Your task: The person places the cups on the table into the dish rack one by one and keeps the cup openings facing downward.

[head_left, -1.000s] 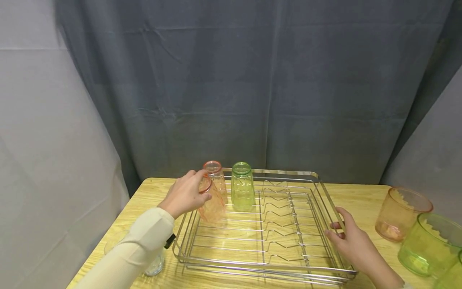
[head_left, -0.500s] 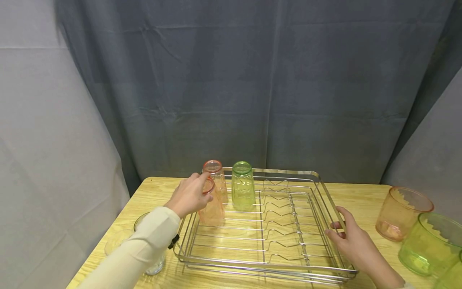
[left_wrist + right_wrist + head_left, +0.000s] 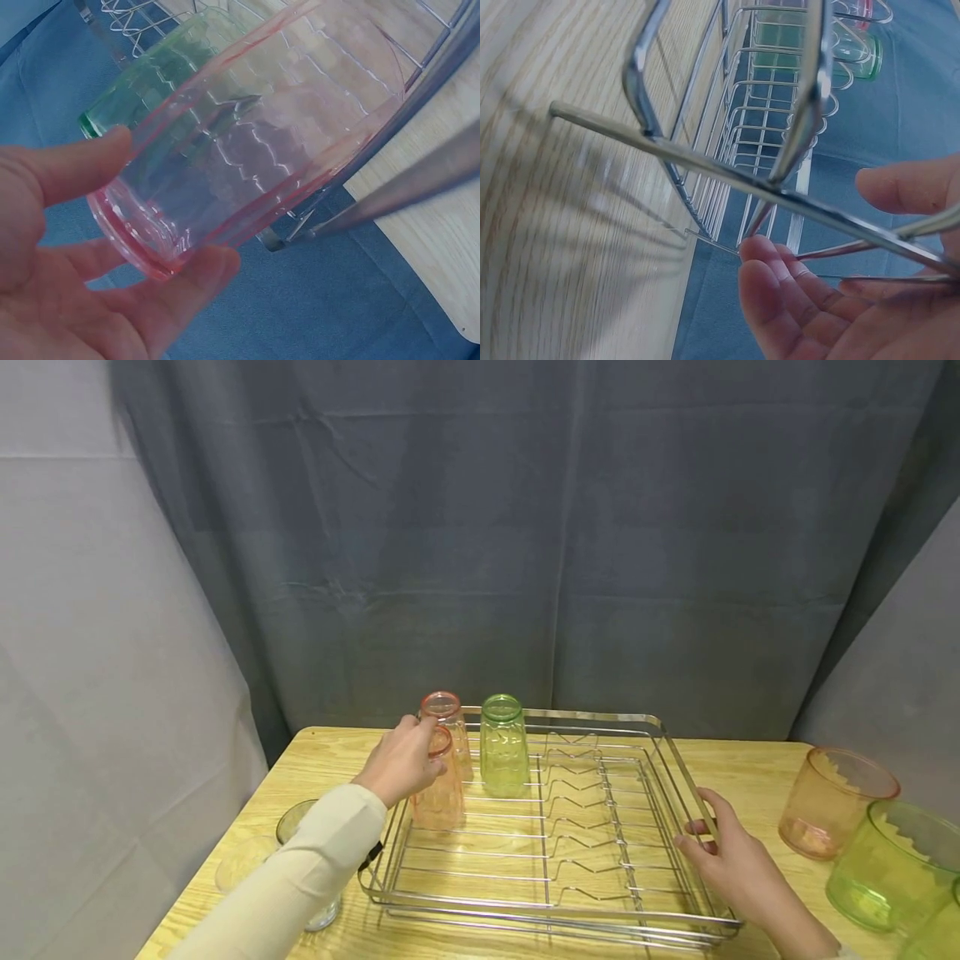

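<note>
In the head view, my left hand (image 3: 403, 762) holds an orange-pink glass tumbler (image 3: 438, 797) near its base, between thumb and fingers. The tumbler stands upside down, almost upright, at the left side of the wire dish rack (image 3: 540, 910). The left wrist view shows the thumb and fingertips around the base of the tumbler (image 3: 247, 142). Behind it in the rack are another upturned pink tumbler (image 3: 442, 706) and an upturned green tumbler (image 3: 505, 752). My right hand (image 3: 738, 860) grips the rack's right side rail, its fingers curled among the wires (image 3: 780, 196).
On the right of the wooden table (image 3: 315, 752) stand a wide orange glass (image 3: 832, 806) and a wide green glass (image 3: 885, 868), with part of another green one at the edge. Clear glasses (image 3: 296, 818) stand left of the rack, partly behind my left sleeve. A grey curtain hangs behind.
My left hand has shifted slightly right, bringing the held tumbler from a tilt to nearly upright in the rack. The right hand has stayed on the rail.
</note>
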Available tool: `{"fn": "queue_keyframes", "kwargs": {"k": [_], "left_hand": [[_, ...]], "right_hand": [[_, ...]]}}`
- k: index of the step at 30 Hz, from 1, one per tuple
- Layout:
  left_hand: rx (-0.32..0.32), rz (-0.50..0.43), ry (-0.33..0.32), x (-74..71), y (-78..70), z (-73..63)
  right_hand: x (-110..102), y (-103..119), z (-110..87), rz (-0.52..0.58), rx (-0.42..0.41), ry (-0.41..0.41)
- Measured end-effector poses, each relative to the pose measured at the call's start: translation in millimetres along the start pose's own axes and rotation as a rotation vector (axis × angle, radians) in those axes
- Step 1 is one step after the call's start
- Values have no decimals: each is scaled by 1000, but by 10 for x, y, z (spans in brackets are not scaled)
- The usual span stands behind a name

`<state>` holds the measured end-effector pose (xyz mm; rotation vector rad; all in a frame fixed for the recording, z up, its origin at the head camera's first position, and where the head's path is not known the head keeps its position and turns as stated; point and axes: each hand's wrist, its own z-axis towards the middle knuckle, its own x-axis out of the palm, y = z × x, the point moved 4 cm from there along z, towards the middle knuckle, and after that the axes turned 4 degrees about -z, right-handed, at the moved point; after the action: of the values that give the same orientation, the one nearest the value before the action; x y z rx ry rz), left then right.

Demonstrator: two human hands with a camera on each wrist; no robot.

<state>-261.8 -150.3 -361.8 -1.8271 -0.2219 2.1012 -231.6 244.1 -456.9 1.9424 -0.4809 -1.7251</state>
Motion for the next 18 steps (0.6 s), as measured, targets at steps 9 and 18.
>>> {"fn": "queue_keyframes", "kwargs": {"k": [9,18], "left_hand": [[-57,2,9,-17,22,-22],[-74,-37,-12,-81,48,-72]], "right_hand": [[5,11,-5,-5,-9,-9],[5,6,-4,4,-3,7]]}}
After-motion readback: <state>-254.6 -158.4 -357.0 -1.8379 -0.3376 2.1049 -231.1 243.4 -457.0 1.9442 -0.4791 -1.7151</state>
